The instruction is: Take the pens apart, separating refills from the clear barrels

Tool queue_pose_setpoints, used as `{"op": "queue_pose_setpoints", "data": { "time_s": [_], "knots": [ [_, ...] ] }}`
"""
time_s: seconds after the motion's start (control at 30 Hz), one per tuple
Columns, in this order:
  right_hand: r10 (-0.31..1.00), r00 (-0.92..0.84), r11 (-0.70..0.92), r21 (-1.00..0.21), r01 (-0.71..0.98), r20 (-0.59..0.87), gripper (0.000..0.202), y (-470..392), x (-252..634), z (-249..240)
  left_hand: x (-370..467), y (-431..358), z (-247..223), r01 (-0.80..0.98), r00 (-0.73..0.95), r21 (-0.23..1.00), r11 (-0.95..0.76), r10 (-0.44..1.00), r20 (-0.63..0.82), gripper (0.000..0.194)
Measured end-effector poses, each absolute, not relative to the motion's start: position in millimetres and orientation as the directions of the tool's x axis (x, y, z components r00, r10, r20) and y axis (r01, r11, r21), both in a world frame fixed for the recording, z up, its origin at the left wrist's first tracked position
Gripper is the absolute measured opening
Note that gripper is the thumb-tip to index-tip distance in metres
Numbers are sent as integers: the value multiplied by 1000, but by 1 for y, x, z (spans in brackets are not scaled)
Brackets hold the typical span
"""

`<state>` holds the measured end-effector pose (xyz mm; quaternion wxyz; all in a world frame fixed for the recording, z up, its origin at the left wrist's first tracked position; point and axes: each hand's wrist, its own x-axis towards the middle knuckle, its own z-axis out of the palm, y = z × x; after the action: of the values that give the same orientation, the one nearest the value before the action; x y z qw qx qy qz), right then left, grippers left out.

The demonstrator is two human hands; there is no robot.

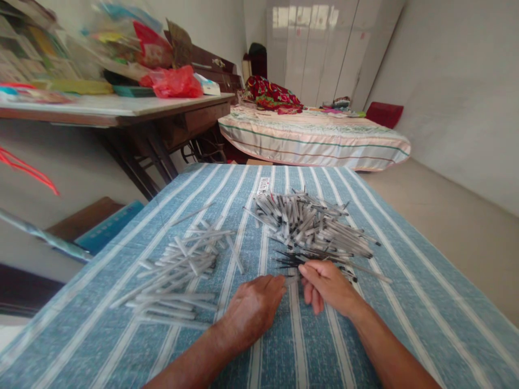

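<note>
The left forearm reaches in from the lower edge, angled toward the right, and the left hand [257, 302] lies low over the striped tablecloth [450, 329], back upward, fingers bent inward. The right forearm slants in opposite, its hand [328, 283] turned thumb side up, fingers curled loosely beside the black sticks [288, 261]. Whether either hand grips anything I cannot tell. Pens [312, 221] lie heaped just beyond the right hand; pale tubes [186, 259] are piled left of the left hand.
</note>
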<state>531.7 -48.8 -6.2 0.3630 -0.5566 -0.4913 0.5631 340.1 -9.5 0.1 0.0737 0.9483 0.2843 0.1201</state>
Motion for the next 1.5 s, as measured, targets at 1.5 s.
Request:
{"op": "queue_pose_setpoints", "data": {
  "time_s": [1.5],
  "knots": [
    [948,-190,-230,-963,143,-255,10,-48,535,-9,341,-12,4,506,850,162,-847,522,77,21]
  ]
}}
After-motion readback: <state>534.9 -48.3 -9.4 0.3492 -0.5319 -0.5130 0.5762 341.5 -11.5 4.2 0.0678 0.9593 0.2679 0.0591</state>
